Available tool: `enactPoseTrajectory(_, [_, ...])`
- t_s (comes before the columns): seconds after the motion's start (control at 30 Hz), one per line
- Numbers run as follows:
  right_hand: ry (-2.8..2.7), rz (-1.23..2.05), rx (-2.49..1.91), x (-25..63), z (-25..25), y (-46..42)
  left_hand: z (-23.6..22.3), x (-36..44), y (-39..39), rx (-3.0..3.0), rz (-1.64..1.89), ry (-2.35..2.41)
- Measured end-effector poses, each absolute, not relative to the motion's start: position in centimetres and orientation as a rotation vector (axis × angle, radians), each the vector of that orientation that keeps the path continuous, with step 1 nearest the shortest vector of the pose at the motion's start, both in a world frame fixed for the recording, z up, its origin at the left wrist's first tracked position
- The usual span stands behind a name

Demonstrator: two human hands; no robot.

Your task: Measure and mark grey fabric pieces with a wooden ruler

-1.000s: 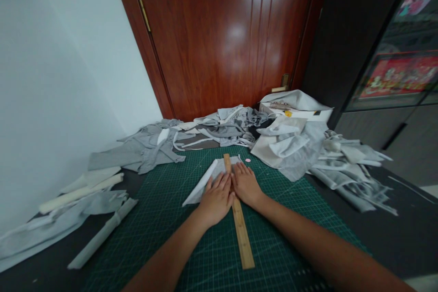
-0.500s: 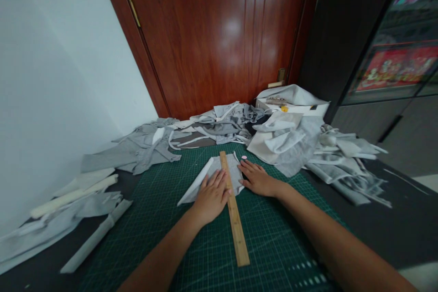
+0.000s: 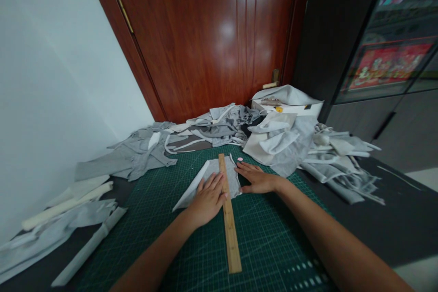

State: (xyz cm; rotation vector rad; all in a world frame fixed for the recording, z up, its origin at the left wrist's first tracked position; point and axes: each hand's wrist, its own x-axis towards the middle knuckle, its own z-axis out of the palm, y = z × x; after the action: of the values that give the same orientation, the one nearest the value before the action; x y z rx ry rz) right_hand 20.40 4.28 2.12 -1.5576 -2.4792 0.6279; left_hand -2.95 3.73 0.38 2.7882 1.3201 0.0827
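Observation:
A wooden ruler (image 3: 231,232) lies lengthwise over a small grey fabric piece (image 3: 233,178) on the green cutting mat (image 3: 160,237). My left hand (image 3: 208,198) rests flat with fingers stretched out, its tips on the fabric and against the ruler's left edge. At the fabric's right edge lies my right hand (image 3: 256,178), fingers extended and touching the cloth. Just beyond the right fingertips is a small pink disc (image 3: 240,159) on the mat. Part of the fabric is hidden under the ruler and my left hand.
Grey cloth heaps (image 3: 137,153) lie at the back left, with rolled material (image 3: 89,246) nearer on the left. A white box (image 3: 301,109) draped with fabric and a pile of scraps (image 3: 345,169) stand at the right. A brown door (image 3: 198,45) rises behind.
The ruler's near end has swung slightly left, so it lies straighter. Both hands keep nearly the same places on the fabric. The whole view has shifted a little.

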Motion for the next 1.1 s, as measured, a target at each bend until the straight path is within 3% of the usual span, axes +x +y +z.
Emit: enactPoseTrajectory(1.1, [-2.464,0.659,-1.564,20.5,2.1,4.4,-0.1,1.2,4.7,2.762,0.169,1.619])
